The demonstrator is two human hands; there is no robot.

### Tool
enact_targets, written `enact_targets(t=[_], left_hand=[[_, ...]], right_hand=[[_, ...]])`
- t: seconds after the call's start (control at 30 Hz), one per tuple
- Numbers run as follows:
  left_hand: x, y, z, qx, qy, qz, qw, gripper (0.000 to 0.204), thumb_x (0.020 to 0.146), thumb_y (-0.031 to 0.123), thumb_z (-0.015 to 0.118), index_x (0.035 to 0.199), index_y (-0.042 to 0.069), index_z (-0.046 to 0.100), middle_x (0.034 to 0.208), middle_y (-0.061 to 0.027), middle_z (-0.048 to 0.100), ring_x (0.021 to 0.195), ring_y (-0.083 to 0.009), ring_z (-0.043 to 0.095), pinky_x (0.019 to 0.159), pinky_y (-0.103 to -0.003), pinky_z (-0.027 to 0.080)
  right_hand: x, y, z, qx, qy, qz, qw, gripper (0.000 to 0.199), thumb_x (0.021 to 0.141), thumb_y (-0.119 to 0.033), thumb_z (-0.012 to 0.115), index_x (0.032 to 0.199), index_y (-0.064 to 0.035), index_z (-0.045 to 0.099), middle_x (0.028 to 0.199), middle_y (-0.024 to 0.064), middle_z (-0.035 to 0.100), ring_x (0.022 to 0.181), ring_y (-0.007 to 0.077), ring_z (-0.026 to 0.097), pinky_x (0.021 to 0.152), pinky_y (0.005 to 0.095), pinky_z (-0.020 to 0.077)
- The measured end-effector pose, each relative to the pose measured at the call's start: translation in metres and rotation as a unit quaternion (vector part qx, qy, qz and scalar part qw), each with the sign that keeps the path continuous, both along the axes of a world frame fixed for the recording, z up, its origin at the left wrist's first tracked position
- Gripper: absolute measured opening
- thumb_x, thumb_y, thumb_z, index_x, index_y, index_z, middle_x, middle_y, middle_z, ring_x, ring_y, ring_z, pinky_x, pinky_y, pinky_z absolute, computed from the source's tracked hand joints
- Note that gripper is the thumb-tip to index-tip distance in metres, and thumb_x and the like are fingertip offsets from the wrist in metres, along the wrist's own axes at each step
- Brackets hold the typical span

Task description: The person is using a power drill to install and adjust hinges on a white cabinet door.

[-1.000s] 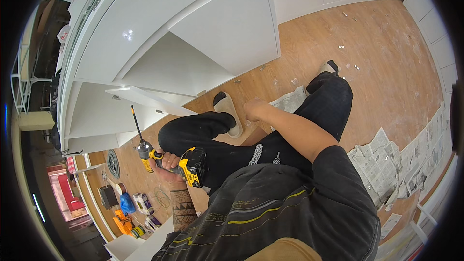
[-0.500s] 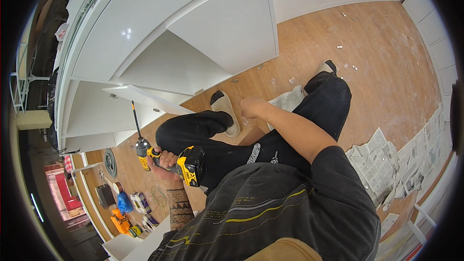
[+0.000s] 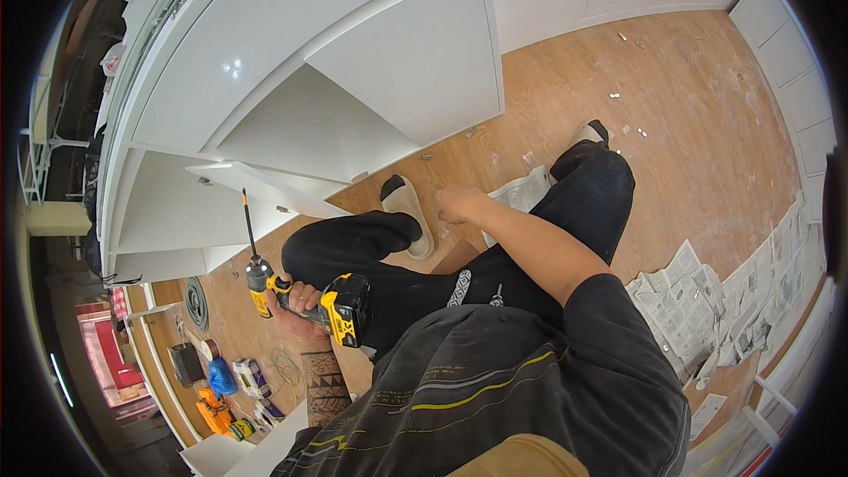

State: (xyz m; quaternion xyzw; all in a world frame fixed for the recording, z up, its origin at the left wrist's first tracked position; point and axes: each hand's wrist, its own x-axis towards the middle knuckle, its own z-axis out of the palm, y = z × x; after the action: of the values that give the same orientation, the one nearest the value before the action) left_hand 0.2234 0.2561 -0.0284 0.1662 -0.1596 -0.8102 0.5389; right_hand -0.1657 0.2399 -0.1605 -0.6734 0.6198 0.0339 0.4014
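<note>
A yellow and black cordless drill [image 3: 343,309] is gripped in my left hand [image 3: 300,302], which wraps round its handle. Its long, thin bit [image 3: 248,223] points away from me, toward the open white cabinet door [image 3: 269,187]. Metal hinges show on that door. Over the floor between my knees, my right hand [image 3: 456,204] is closed, fingers curled in; whatever it may hold is hidden. Past my left foot stands the white cabinet [image 3: 397,53], with an open compartment [image 3: 309,119] beside a flat panel.
Newspaper sheets [image 3: 676,300] lie on the wood floor [image 3: 707,150] at right, with another newspaper piece [image 3: 521,192] between my legs. Small white scraps are scattered farther off. At lower left are a coiled hose [image 3: 198,304], a blue bag [image 3: 222,377] and an orange item [image 3: 214,411].
The view has shifted slightly. My left hand still holds the drill in nearly the same pose, and my right hand stays closed over the floor.
</note>
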Motion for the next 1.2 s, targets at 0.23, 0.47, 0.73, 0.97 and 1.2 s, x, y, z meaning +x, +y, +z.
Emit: enact_targets(t=[0.23, 0.47, 0.73, 0.97, 1.2], left_hand=[[0.004, 0.0, -0.002, 0.004, 0.004, 0.011, 1.0, 0.053, 0.104, 0.052, 0.058, 0.123, 0.003, 0.062, 0.064, 0.0035, 0.048, 0.057, -0.0078, 0.046, 0.058, -0.026, 0.044], [0.004, 0.0, 0.002, 0.006, -0.002, 0.008, 1.0, 0.054, 0.104, 0.052, 0.057, 0.123, 0.002, 0.063, 0.064, 0.0025, 0.049, 0.056, -0.0084, 0.047, 0.057, -0.026, 0.044], [0.005, 0.002, -0.003, 0.005, 0.006, 0.016, 1.0, 0.056, 0.106, 0.052, 0.053, 0.125, 0.001, 0.063, 0.065, 0.0015, 0.05, 0.056, -0.0095, 0.049, 0.058, -0.028, 0.046], [0.004, 0.002, -0.005, 0.006, 0.013, 0.018, 1.0, 0.056, 0.106, 0.052, 0.052, 0.124, 0.001, 0.063, 0.066, 0.0015, 0.05, 0.057, -0.0094, 0.048, 0.057, -0.028, 0.045], [0.004, 0.004, -0.001, 0.008, 0.006, 0.029, 1.0, 0.056, 0.107, 0.053, 0.05, 0.123, 0.001, 0.063, 0.066, 0.0015, 0.05, 0.057, -0.0098, 0.047, 0.058, -0.028, 0.045]], right_hand=[[-0.014, -0.033, 0.05, -0.265, -0.188, -0.102, 0.94, 0.038, 0.095, -0.021, 0.07, 0.126, 0.0002, 0.068, 0.119, 0.0259, 0.07, 0.116, 0.0424, 0.067, 0.1, 0.049, 0.0539], [-0.037, -0.094, 0.204, -0.63, -0.129, -0.186, 0.743, 0.055, 0.091, -0.016, 0.075, 0.142, -0.0051, 0.057, 0.151, 0.0277, 0.045, 0.139, 0.0497, 0.044, 0.115, 0.0556, 0.042], [-0.044, -0.116, 0.209, -0.63, 0.001, -0.158, 0.76, 0.062, 0.09, -0.015, 0.075, 0.145, 0.0012, 0.051, 0.155, 0.029, 0.032, 0.146, 0.0511, 0.035, 0.118, 0.0684, 0.0311], [-0.052, -0.12, 0.196, -0.609, 0.073, -0.157, 0.774, 0.072, 0.089, -0.018, 0.076, 0.151, 0.0002, 0.045, 0.153, 0.0241, 0.036, 0.148, 0.0461, 0.033, 0.119, 0.0704, 0.0278], [-0.046, -0.125, 0.21, -0.598, 0.104, -0.174, 0.775, 0.068, 0.086, -0.014, 0.077, 0.149, -0.0158, 0.051, 0.146, 0.0184, 0.043, 0.144, 0.0422, 0.038, 0.12, 0.0668, 0.0287]])
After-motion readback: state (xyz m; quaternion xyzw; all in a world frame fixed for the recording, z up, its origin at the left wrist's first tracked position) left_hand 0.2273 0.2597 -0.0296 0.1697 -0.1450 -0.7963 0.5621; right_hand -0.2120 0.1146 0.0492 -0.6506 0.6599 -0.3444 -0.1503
